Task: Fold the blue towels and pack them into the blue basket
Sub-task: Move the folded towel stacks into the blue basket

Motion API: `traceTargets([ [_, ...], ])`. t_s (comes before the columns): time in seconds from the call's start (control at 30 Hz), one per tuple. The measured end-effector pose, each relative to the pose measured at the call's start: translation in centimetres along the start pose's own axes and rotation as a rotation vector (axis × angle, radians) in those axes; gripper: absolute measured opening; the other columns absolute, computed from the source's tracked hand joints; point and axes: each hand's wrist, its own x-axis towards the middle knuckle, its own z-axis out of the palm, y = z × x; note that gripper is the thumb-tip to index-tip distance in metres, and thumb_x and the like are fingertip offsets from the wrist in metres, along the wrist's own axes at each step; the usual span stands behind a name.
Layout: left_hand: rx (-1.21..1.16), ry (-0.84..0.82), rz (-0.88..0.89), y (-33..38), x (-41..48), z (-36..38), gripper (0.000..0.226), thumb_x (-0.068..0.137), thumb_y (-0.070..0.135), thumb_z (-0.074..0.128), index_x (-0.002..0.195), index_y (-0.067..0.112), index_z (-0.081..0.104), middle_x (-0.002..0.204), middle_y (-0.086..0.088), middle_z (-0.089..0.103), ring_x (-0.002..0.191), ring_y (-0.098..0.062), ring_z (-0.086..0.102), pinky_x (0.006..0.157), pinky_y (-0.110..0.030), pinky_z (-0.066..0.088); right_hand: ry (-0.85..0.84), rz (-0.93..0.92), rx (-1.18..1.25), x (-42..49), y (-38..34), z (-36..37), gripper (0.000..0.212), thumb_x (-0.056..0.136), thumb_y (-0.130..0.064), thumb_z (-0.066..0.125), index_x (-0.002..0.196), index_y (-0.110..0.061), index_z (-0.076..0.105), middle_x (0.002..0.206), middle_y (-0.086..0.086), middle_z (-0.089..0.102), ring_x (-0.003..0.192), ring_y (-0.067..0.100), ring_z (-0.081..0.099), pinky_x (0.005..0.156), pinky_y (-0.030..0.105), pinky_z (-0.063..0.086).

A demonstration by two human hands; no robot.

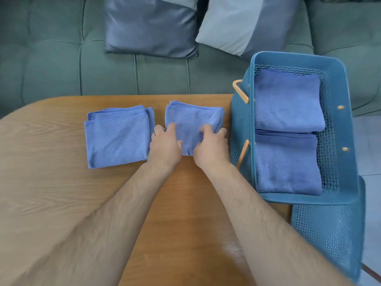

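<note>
Two folded blue towels lie side by side on the wooden table (61, 193). The left towel (117, 137) lies untouched. Both hands are on the near part of the right towel (193, 118): my left hand (165, 147) grips its left edge, and my right hand (212, 147) grips its right edge, fingers curled over the cloth. The blue basket (342, 129) stands at the table's right end with two folded blue towels inside, one at the far end (288, 100) and one at the near end (288, 164).
A green sofa (51, 58) runs along the far side of the table, with a dark grey cushion (150, 27) and a two-tone grey cushion (243, 23) on it. The basket has orange handles (240, 91) on its left wall.
</note>
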Motion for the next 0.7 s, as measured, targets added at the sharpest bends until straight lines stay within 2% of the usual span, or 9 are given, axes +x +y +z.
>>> traceTargets([
  [0.17,-0.271,-0.067,0.045,-1.3,-0.6,-2.1,0.062,0.082,0.003,0.056,0.14,0.026,0.052,0.134,-0.005,0.053,0.116,-0.012,0.051,0.093,-0.023,0.04,-0.146,-0.12,-0.024,-2.2,-1.5,-2.1,0.065,0.086,-0.02,0.065,0.145,-0.027,0.037,0.143,0.011,0.026,0.114,0.037,0.053,0.092,0.044,0.05],
  [0.3,-0.396,0.031,0.166,-1.8,-3.7,-5.1,0.062,0.085,-0.003,0.06,0.141,0.023,0.054,0.135,0.01,0.055,0.122,0.002,0.048,0.102,-0.014,0.038,-0.082,-0.26,-0.034,-4.9,-2.5,-4.5,0.076,0.089,-0.019,0.06,0.155,-0.033,0.025,0.154,0.007,0.018,0.118,0.035,0.048,0.09,0.041,0.045],
  [0.37,-0.422,0.111,0.24,-1.6,-5.7,-6.5,0.061,0.087,-0.001,0.064,0.141,0.026,0.054,0.132,0.018,0.054,0.118,0.011,0.047,0.091,-0.003,0.035,-0.031,-0.315,0.005,-6.5,-2.3,-6.2,0.077,0.091,-0.017,0.057,0.157,-0.035,0.022,0.158,0.005,0.013,0.121,0.033,0.047,0.091,0.041,0.045],
  [0.43,-0.458,0.15,0.282,-0.6,-7.7,-7.4,0.059,0.09,0.005,0.067,0.14,0.031,0.053,0.131,0.021,0.054,0.116,0.011,0.048,0.086,-0.003,0.036,0.015,-0.345,0.034,-8.0,-1.6,-8.1,0.078,0.092,-0.017,0.055,0.158,-0.038,0.019,0.161,0.003,0.009,0.123,0.032,0.047,0.093,0.041,0.044],
  [0.53,-0.499,0.163,0.353,2.3,-10.2,-7.8,0.055,0.088,0.019,0.067,0.139,0.034,0.054,0.129,0.016,0.053,0.109,0.007,0.051,0.083,-0.003,0.037,0.078,-0.362,0.078,-10.2,0.6,-11.2,0.076,0.093,-0.019,0.055,0.157,-0.041,0.02,0.16,-0.002,0.009,0.12,0.03,0.048,0.091,0.042,0.045],
  [0.63,-0.499,0.142,0.434,5.8,-11.9,-7.5,0.054,0.09,0.008,0.072,0.139,0.025,0.056,0.131,0.007,0.052,0.107,0.01,0.052,0.083,-0.002,0.038,0.135,-0.312,0.117,-11.5,4.0,-14.7,0.072,0.094,-0.023,0.058,0.154,-0.045,0.025,0.157,-0.011,0.015,0.118,0.025,0.05,0.089,0.041,0.046],
  [0.7,-0.462,0.102,0.483,8.0,-12.5,-6.7,0.056,0.088,0.01,0.073,0.14,0.024,0.056,0.134,0.008,0.05,0.107,0.005,0.054,0.082,-0.004,0.039,0.163,-0.248,0.107,-11.8,7.0,-16.7,0.071,0.093,-0.026,0.061,0.153,-0.046,0.027,0.153,-0.013,0.019,0.117,0.024,0.05,0.091,0.039,0.046],
])
